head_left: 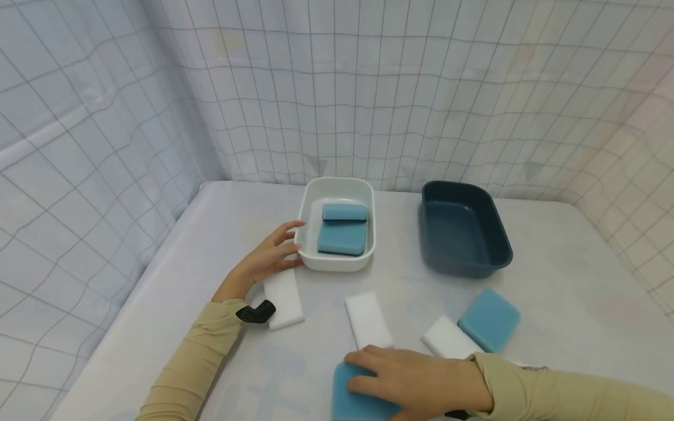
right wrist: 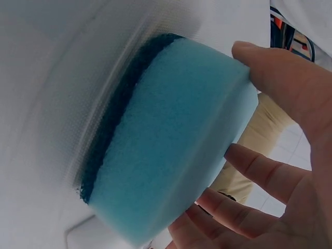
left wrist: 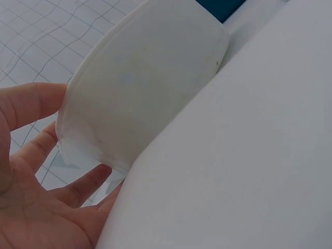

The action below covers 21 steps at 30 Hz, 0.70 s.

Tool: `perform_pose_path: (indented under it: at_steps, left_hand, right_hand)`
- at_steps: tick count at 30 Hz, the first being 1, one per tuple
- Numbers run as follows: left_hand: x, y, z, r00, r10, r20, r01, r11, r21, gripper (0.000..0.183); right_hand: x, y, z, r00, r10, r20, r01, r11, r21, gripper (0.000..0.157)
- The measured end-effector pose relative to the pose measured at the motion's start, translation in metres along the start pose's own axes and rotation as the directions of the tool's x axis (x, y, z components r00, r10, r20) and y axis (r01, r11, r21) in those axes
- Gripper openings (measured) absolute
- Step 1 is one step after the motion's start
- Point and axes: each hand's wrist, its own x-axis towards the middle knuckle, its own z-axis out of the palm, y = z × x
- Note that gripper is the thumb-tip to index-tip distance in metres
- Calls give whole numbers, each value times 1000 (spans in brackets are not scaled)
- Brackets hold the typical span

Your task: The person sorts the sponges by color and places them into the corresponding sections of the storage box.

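Observation:
My left hand (head_left: 268, 255) is at the left side of a white tub (head_left: 337, 264), its spread fingertips touching the rim and wall. Inside the tub are two blue sponges: one flat (head_left: 341, 238), and another (head_left: 344, 211) behind it. Near the table's front, my right hand (head_left: 416, 377) lies over a blue sponge (head_left: 343, 392). In the right wrist view this sponge (right wrist: 161, 124) has its dark scouring layer down on the cloth. The thumb touches one corner, and the loosely spread fingers meet its upper face.
A dark blue tub (head_left: 458, 234) stands at the back right. White rectangular pads lie below the white tub (head_left: 284, 299), in the middle (head_left: 368, 320) and at the right (head_left: 450, 339). Beside the right pad is another blue sponge (head_left: 489, 320). Grid-patterned curtains (head_left: 337, 93) enclose the table.

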Motion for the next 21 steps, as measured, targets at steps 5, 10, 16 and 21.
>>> perform_pose_path:
  at_steps: [5, 10, 16, 21]
  left_hand:
    - [2, -1, 1, 1000, -3, 9, 3, 1000, 0, 58]
    - [2, -2, 3, 1000, -7, 7, 7, 1000, -1, 56]
    - [0, -2, 2, 1000, -8, -2, 8, 1000, -1, 56]
    - [0, 1, 1, 1000, 2, -2, -2, 1000, 3, 58]
  right_hand:
    - [1, -2, 0, 1000, 3, -5, -3, 1000, -10, 58]
    - [0, -3, 1, 1000, 10, -3, -10, 1000, -2, 56]
    - [1, -3, -2, 999, -21, -35, 20, 999, -33, 50]
    - [2, -5, -8, 996, -52, -69, 47, 997, -66, 48]
